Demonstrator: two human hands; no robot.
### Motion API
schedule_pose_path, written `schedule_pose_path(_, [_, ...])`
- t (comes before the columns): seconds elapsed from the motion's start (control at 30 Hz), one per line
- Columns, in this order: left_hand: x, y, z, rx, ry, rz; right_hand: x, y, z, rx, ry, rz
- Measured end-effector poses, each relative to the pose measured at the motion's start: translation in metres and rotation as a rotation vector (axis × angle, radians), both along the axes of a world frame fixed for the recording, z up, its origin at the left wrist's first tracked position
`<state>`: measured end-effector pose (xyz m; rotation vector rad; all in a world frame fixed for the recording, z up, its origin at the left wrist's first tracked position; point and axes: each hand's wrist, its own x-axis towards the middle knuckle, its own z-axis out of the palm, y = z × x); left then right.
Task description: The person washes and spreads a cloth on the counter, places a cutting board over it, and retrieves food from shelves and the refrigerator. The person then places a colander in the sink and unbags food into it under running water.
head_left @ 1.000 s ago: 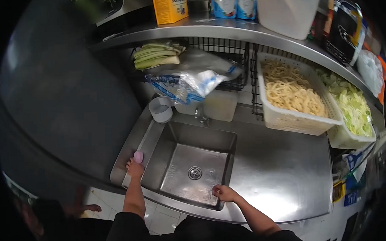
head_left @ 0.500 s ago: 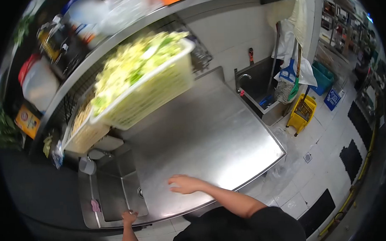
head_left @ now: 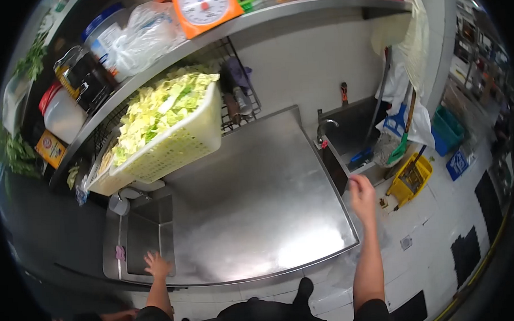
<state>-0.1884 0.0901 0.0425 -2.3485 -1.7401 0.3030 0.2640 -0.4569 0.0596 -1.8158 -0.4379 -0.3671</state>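
Note:
My left hand [head_left: 157, 264] is spread open above the front edge of the steel sink basin [head_left: 149, 235], with nothing in it. My right hand [head_left: 363, 196] is raised past the right edge of the steel worktable [head_left: 258, 189], near the mop sink [head_left: 355, 137]. Its fingers are bent inward, and I see nothing in them. A white perforated basket [head_left: 177, 152] heaped with chopped leafy greens [head_left: 159, 110] stands at the back left of the worktable, under the shelf, apart from both hands.
The overhead shelf [head_left: 286, 10] carries an orange scale [head_left: 206, 9], jars and bags. Mops hang over the mop sink, with a yellow mop bucket [head_left: 413, 180] on the floor. A pink cloth [head_left: 120, 253] lies beside the basin. Another person's forearm [head_left: 121, 317] shows at bottom left.
My right hand has moved from above the worktable to beyond its right edge, and its fingers have curled. My left hand has left the basin's front rim and spread open. The view has shifted.

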Motion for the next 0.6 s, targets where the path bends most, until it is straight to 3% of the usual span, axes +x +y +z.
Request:
schedule_pose_path(0.03, [0.024,-0.013,0.001,-0.023,-0.22,0.101,0.006,0.034,0.051,0.0,-0.196,0.033])
schedule_pose_path(0.07, [0.046,-0.022,0.004,-0.081,-0.349,0.037,0.022,0.068,0.084,0.048,-0.354,0.097])
schedule_pose_path(0.1, [0.063,-0.03,0.005,-0.13,-0.479,-0.029,0.029,0.101,0.127,0.135,-0.288,0.223])
schedule_pose_path(0.17, [0.096,-0.056,0.007,-0.068,-0.597,-0.323,0.055,0.166,0.202,0.076,-0.582,0.266])
schedule_pose_path(0.2, [0.112,-0.074,0.018,-0.109,-0.659,-0.441,0.075,0.199,0.228,-0.025,-0.724,0.232])
schedule_pose_path(0.27, [0.136,-0.11,0.04,-0.215,-0.819,-0.677,0.1,0.25,0.264,-0.344,-0.715,0.129])
schedule_pose_path(0.33, [0.152,-0.139,0.053,-0.288,-0.927,-0.798,0.128,0.286,0.269,-0.874,-0.629,-0.005])
schedule_pose_path(0.43, [0.17,-0.17,0.07,-0.52,-1.006,-0.947,0.162,0.307,0.25,-0.931,-0.733,-0.097])
schedule_pose_path(0.47, [0.18,-0.176,0.078,-0.627,-1.05,-0.932,0.161,0.301,0.254,-0.946,-0.715,-0.12])
schedule_pose_path(0.53, [0.199,-0.189,0.088,-0.756,-1.099,-0.905,0.142,0.293,0.269,-0.66,-0.799,-0.011])
schedule_pose_path(0.57, [0.212,-0.19,0.097,-0.684,-1.107,-1.031,0.137,0.289,0.271,-0.496,-0.733,0.08])
schedule_pose_path(0.6, [0.227,-0.191,0.11,-0.601,-1.111,-1.158,0.14,0.29,0.269,-0.499,-0.736,0.078])
